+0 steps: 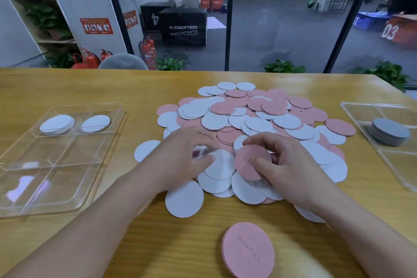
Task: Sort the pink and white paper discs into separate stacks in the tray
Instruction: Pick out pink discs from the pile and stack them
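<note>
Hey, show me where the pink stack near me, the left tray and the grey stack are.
Pink stack (248,249): head view, middle of its top disc.
Left tray (74,187): head view, bare floor of a near compartment.
Grey stack (390,131): head view, top disc's face.

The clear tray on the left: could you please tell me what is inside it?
The clear tray holds two low stacks of white discs, one in each far compartment. The nearer compartments show only glare. How many discs each stack holds cannot be seen, as the top ones cover the rest.
</note>
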{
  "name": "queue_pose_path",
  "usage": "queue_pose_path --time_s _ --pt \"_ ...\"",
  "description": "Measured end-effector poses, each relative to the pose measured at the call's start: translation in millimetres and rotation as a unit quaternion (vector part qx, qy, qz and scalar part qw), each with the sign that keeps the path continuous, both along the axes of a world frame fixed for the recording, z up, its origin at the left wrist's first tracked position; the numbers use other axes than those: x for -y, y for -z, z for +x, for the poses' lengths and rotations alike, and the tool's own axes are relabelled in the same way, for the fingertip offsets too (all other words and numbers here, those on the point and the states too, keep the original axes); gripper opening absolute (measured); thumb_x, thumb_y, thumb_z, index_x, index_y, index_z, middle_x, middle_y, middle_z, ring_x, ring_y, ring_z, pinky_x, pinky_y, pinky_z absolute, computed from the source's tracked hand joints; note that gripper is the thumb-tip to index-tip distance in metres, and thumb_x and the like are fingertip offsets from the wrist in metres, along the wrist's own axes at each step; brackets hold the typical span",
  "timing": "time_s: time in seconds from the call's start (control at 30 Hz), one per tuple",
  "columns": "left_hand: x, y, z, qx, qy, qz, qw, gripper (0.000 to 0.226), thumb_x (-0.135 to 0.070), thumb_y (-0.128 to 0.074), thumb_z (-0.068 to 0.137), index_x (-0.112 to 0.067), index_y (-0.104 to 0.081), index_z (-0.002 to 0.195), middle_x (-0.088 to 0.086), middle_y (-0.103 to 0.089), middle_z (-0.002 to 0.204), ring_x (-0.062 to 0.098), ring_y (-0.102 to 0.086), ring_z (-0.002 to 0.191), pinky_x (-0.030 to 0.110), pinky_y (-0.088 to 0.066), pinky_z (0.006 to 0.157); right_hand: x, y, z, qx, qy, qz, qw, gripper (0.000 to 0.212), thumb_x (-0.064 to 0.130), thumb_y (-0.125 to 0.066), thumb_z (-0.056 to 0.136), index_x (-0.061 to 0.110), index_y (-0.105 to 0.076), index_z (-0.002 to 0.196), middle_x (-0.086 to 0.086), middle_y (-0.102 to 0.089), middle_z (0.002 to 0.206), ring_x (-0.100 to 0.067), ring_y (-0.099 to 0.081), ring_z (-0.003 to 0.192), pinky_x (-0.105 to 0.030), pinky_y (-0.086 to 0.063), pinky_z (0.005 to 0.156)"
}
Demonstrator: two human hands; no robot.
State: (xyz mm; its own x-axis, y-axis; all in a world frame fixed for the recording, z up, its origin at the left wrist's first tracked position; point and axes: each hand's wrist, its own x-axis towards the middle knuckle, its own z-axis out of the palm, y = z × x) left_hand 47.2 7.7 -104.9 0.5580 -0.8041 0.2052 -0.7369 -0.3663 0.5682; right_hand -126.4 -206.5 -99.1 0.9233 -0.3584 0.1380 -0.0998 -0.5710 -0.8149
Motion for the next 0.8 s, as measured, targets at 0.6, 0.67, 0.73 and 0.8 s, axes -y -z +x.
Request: queue_pose_path --time_s 0.6,0.67,0.73,0.8 --pt "-17 -12 16 0.023 -0.125 0.090 0.988 0.018 -0.022 -0.063 0.100 -0.031 -0.070 0.113 -0.014 -0.062 0.112 0.014 -0.059 0.110 0.027 -0.048 0.081 -3 3 -2 0.031 -0.008 0.021 0.999 0.014 0.022 -0.070 0.108 0.035 -0.065 0.112 0.013 -0.075 0.102 -0.007 -0.063 0.058 -0.029 -0.046 0.063" --pt "-14 -12 14 0.025 -0.149 0.084 0.985 0.011 -0.035 -0.067 0.100 -0.029 -0.068 0.109 -0.011 -0.062 0.107 0.016 -0.061 0.105 0.033 -0.053 0.082 -4 3 -3 0.029 -0.007 0.021 0.999 0.014 0.022 -0.069 0.108 0.035 -0.066 0.112 0.013 -0.075 0.101 -0.007 -0.062 0.058 -0.029 -0.046 0.062" --pt "-12 -11 10 0.045 -0.158 0.110 0.980 0.024 -0.052 -0.070 0.097 -0.032 -0.065 0.109 -0.011 -0.059 0.106 0.016 -0.056 0.106 0.035 -0.051 0.083 -5 3 -3 0.027 -0.007 0.026 0.999 0.015 0.021 -0.069 0.108 0.035 -0.066 0.112 0.012 -0.075 0.099 -0.009 -0.061 0.057 -0.028 -0.046 0.060" --pt "-13 -13 8 0.049 -0.154 0.132 0.978 0.030 -0.059 -0.073 0.094 -0.035 -0.064 0.110 -0.013 -0.057 0.107 0.015 -0.052 0.108 0.032 -0.046 0.080 -5 2 -4 0.025 -0.006 0.030 0.999 0.016 0.020 -0.068 0.109 0.035 -0.066 0.112 0.011 -0.075 0.098 -0.010 -0.061 0.056 -0.025 -0.046 0.056"
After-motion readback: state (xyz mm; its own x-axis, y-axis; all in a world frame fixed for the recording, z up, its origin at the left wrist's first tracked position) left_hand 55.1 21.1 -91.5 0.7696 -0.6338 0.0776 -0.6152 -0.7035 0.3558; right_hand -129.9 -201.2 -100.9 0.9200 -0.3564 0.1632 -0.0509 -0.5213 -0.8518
